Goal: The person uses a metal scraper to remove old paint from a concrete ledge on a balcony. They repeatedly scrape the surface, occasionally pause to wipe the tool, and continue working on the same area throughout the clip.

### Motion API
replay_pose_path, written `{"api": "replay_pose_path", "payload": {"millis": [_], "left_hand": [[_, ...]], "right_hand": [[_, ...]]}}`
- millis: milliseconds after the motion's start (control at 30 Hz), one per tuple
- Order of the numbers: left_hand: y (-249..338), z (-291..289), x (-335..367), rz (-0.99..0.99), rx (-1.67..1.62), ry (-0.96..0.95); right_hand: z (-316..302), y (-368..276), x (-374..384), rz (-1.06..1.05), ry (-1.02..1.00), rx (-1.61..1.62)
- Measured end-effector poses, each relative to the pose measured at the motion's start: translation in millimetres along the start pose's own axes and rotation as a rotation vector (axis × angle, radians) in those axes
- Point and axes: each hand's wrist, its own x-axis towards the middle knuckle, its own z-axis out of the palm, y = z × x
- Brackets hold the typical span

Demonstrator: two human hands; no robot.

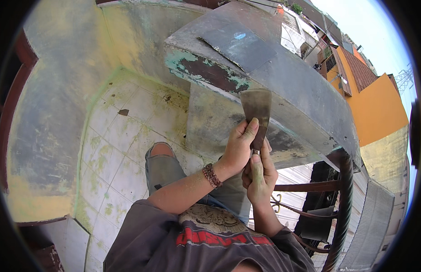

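Note:
Both hands are closed on a scraper (257,106) with a wide, dull metal blade that points away from me. My left hand (239,144) pinches the lower part of the blade, its thumb lying on the metal. Just below, my right hand (261,177) grips the handle near the metal collar, with the thumb along it; most of the handle is hidden by the fingers. Behind the blade tip is the edge of a grey ledge (305,109), where green paint flakes off a dark brown patch (206,70). The blade seems held in front of the ledge; contact cannot be made out.
A dark flat sheet (240,45) lies on the ledge. White floor tiles (129,174) below carry yellow-green dust and paint chips. A patchy wall (52,118) rises at the left. A twisted metal railing (344,204) stands at the right, with an orange building (378,113) beyond.

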Motion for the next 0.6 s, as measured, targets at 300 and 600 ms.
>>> {"api": "replay_pose_path", "payload": {"millis": [300, 600], "left_hand": [[-9.4, 0.2, -5.8, -0.024, 0.037, 0.035], [-4.0, -1.2, -7.1, 0.046, 0.082, 0.021]], "right_hand": [[4.9, -2.8, -5.4, 0.024, 0.003, 0.047], [8.6, -5.4, -5.0, 0.05, -0.003, 0.087]]}}
